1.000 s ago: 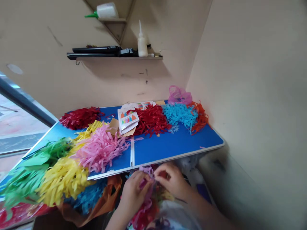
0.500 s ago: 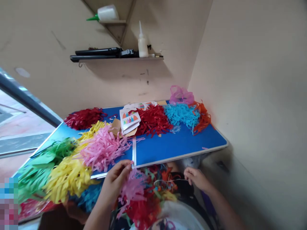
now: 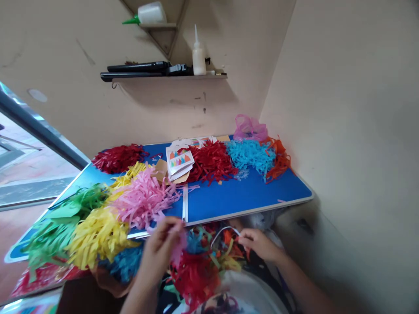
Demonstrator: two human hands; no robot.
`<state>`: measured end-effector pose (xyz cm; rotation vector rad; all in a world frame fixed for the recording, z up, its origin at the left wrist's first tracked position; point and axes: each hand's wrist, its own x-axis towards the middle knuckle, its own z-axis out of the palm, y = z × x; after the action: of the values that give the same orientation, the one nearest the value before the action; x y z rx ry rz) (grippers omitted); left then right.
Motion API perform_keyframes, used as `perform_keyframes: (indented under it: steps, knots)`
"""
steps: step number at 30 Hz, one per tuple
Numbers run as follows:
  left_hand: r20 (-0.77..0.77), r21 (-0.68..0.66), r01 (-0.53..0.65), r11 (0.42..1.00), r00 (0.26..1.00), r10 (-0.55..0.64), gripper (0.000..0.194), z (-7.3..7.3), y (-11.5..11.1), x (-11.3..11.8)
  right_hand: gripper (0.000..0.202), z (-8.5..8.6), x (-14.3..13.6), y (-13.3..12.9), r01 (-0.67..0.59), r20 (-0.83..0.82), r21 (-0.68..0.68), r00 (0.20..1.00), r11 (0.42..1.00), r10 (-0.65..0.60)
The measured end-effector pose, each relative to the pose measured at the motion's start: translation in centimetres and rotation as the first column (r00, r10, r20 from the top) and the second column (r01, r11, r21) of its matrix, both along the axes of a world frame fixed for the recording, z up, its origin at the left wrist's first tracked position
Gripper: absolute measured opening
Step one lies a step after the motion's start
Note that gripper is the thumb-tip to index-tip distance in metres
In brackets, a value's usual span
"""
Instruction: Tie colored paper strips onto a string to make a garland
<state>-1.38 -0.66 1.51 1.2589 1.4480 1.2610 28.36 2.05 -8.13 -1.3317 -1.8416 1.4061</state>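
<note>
My left hand (image 3: 161, 245), closed and slightly blurred, grips a pink paper tassel (image 3: 178, 249) in front of the table's near edge. To its right, my right hand (image 3: 258, 243) pinches the end of a thin white string (image 3: 225, 228), which arcs toward the coloured tassels on my lap. A red paper tassel (image 3: 196, 274) lies there between my hands, with blue, green, orange and yellow paper around it. Where the string joins the tassels cannot be made out.
The blue table (image 3: 229, 198) carries fringed paper piles: pink (image 3: 144, 198), yellow (image 3: 98, 237), green (image 3: 62, 226), red (image 3: 212, 161), light blue (image 3: 250, 155) and orange (image 3: 276, 161). Printed cards (image 3: 179, 162) sit mid-table. A wall shelf (image 3: 170, 79) holds a glue bottle (image 3: 198, 60).
The pink tassel has shifted toward my left hand, off the lap pile. My right hand has moved left, and the string now bows upward. The view has shifted slightly.
</note>
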Motion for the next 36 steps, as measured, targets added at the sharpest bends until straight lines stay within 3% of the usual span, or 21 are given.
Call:
perform_keyframes:
  steps: [2, 4, 6, 8, 11, 13, 15, 18, 20, 22, 24, 27, 31, 36]
  knots:
    - [0.119, -0.112, 0.330, 0.937, 0.941, -0.317, 0.035, -1.1, 0.0, 4.4, 0.024, 2.9, -1.9, -0.2, -0.034, 0.002, 0.064, 0.999, 0.997, 0.034]
    - [0.052, -0.105, 0.479, 0.871, 0.878, -0.477, 0.033, -2.3, 0.2, 7.2, 0.018, 5.6, -2.9, -0.3, -0.041, 0.082, 0.160, 0.996, 0.986, 0.028]
    - [-0.051, -0.095, 0.478, 0.873, 0.874, -0.484, 0.031, -3.3, 0.6, 7.7, 0.013, 7.5, -2.6, -0.1, -0.054, 0.180, 0.176, 0.984, 0.983, 0.022]
    - [-0.110, -0.087, 0.420, 0.903, 0.897, -0.427, 0.030, -3.6, 1.1, 6.6, 0.013, 8.4, -1.5, 0.3, -0.059, 0.223, 0.147, 0.975, 0.987, 0.025]
    - [-0.141, -0.055, 0.347, 0.936, 0.925, -0.352, 0.028, -2.8, 1.5, 4.9, 0.016, 8.7, -0.3, 0.6, -0.028, 0.195, 0.173, 0.981, 0.985, -0.007]
    - [-0.074, -0.051, 0.341, 0.939, 0.936, -0.344, 0.027, -1.6, 1.4, 5.1, 0.014, 8.9, -0.7, 0.7, -0.013, 0.095, 0.137, 0.995, 0.991, 0.000]
    - [0.110, -0.088, 0.447, 0.890, 0.893, -0.437, 0.028, -0.5, 1.2, 6.2, 0.011, 9.4, -1.6, 0.8, -0.012, -0.066, 0.052, 0.998, 0.999, 0.015]
    - [0.345, -0.093, 0.632, 0.769, 0.745, -0.571, 0.032, -0.1, 0.7, 7.6, 0.016, 10.2, -2.5, 0.9, 0.012, -0.269, -0.041, 0.963, 0.999, -0.023]
    - [0.356, -0.074, 0.586, 0.807, 0.772, -0.527, 0.033, -0.7, 0.7, 7.4, 0.025, 10.3, -1.7, 0.6, 0.017, -0.360, -0.077, 0.932, 0.997, -0.044]
    - [0.323, -0.066, 0.442, 0.895, 0.858, -0.400, 0.034, -1.9, 1.0, 6.3, 0.035, 9.9, -0.1, 0.2, 0.046, -0.480, -0.086, 0.873, 0.995, -0.082]
    - [0.298, -0.063, 0.322, 0.945, 0.910, -0.290, 0.034, -3.2, 1.4, 5.1, 0.043, 9.3, 1.7, -0.4, 0.130, -0.598, -0.070, 0.788, 0.989, -0.146]
    - [0.275, -0.066, 0.257, 0.964, 0.934, -0.230, 0.036, -4.9, 1.5, 3.9, 0.041, 9.3, 3.3, -0.8, 0.281, -0.704, -0.059, 0.668, 0.958, -0.239]
    - [0.236, -0.078, 0.199, 0.977, 0.956, -0.176, 0.037, -5.9, 1.1, 3.2, 0.026, 11.4, 3.2, 0.1, 0.473, -0.841, -0.025, 0.467, 0.881, -0.275]
    - [0.177, -0.080, 0.139, 0.987, 0.976, -0.123, 0.038, -6.1, 0.7, 2.0, 0.030, 13.6, 1.8, 1.8, 0.532, -0.826, 0.013, 0.483, 0.847, -0.290]
